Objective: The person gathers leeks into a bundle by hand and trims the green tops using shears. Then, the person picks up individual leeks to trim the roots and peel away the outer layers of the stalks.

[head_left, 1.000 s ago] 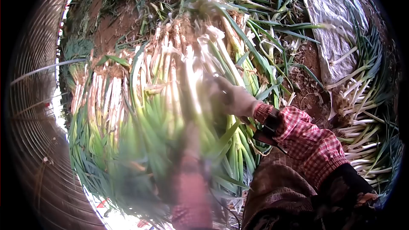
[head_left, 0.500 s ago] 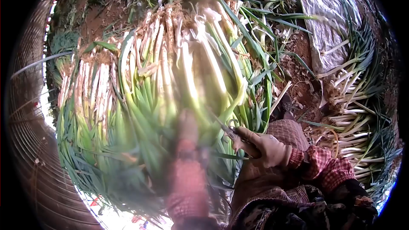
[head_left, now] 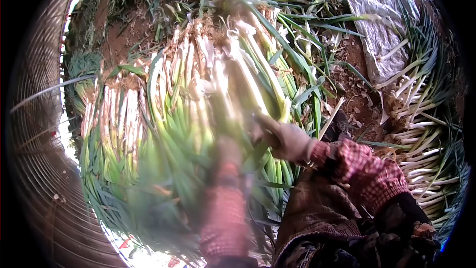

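The right hand [head_left: 290,143], at the stalks' [head_left: 245,72] right edge half a second ago, has moved in over them

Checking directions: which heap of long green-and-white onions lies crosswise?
The far-right heap, beside the crumpled silver sheet: its white ends point left, while the other heaps have theirs toward the picture's top.

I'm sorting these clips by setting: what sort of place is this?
Probably a farm work area, perhaps under a shelter: long white-and-green stalks lie piled in rows, bare reddish earth shows between them, and a ribbed sheet runs along the left side.
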Available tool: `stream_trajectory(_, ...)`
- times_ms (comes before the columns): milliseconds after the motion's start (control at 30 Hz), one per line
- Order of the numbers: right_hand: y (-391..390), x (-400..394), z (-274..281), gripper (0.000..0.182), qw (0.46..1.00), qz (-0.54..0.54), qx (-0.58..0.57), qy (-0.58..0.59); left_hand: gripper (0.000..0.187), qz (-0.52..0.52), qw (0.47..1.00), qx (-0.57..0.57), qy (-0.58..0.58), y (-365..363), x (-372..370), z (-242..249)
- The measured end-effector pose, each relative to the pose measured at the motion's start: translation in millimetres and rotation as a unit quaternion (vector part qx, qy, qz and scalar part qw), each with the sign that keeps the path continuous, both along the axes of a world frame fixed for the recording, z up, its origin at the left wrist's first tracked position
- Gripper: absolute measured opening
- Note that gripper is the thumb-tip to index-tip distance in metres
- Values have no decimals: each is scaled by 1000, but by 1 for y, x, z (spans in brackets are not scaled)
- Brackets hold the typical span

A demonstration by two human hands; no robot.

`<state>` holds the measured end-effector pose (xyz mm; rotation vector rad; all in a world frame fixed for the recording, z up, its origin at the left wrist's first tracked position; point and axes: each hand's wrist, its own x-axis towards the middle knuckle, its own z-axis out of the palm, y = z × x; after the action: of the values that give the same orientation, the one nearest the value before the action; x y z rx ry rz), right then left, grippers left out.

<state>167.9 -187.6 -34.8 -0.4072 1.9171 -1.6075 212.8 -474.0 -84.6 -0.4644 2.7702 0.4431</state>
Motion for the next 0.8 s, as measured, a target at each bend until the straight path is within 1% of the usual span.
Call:
stream_trajectory(33,-7,-17,-5,87,999,-25,-16,21,33,-25,1000,-2,0,8,-3,9)
stream_trajectory(67,-14,-35,-10,84,1000,-7,5,7,33,-48,999,-5,-4,15,-5,15)
stream_trajectory(100,-29,-50,-20,83,997,-19,75,-12,32,-49,998,-41,-25,22,-9,18)
stream_trajectory(133,-32,-68,-21,84,995,-17,85,-47,31,-50,995,-78,-47,29,-13,20)
stream_trajectory(167,-33,-81,-23,86,992,-14,96,-81,31,-52,991,-102,-66,49,-19,39)
stream_trajectory(200,-31,-81,-27,89,994,-44,84,-55,30,-51,987,-126,-83,64,-27,58)
stream_trajectory(267,-23,-69,-29,97,995,-78,57,-11,26,-104,976,-132,-137,69,-53,91)
stream_trajectory(300,-17,-56,-24,101,998,-39,55,-1,24,-129,969,-131,-163,61,-69,98)
stream_trajectory(333,-10,-39,-13,104,999,-21,37,14,22,-297,944,-83,-112,24,-99,98)
stream_trajectory(367,-5,-19,-1,106,999,-4,19,27,21,-292,952,-27,-89,-5,-123,99)
stream_trajectory(400,-6,3,8,108,999,34,35,-2,21,-220,972,50,-69,-13,-158,117)
stream_trajectory(433,-10,22,16,109,996,71,50,-29,21,-19,984,174,-45,-10,-195,146)
stream_trajectory(467,-13,34,30,108,990,119,34,-67,22,94,966,242,0,-14,-222,167)
stream_trajectory(500,-15,44,40,108,980,168,18,-105,23,169,943,282,48,-19,-239,178)
stream_trajectory(533,-17,56,42,106,985,158,7,-62,25,200,931,294,87,-26,-248,182)
stream_trajectory(600,-27,53,38,106,986,159,23,-48,27,104,963,208,137,-68,-236,148)
stream_trajectory(633,-35,47,35,107,987,156,30,-37,29,51,972,162,164,-89,-233,132)
stream_trajectory(667,-42,37,31,107,986,155,40,-54,30,-4,975,114,191,-107,-232,122)
stream_trajectory(700,-48,29,24,104,994,105,-3,-33,29,126,931,258,228,-65,-209,131)
stream_trajectory(733,-53,15,20,99,995,93,-5,-20,30,249,839,388,291,-22,-187,141)
stream_trajectory(767,-58,-2,17,95,997,81,-6,-7,28,240,892,319,212,-7,-154,137)
stream_trajectory(800,-62,-21,16,92,998,65,-12,0,32,183,966,144,115,-14,-128,122)
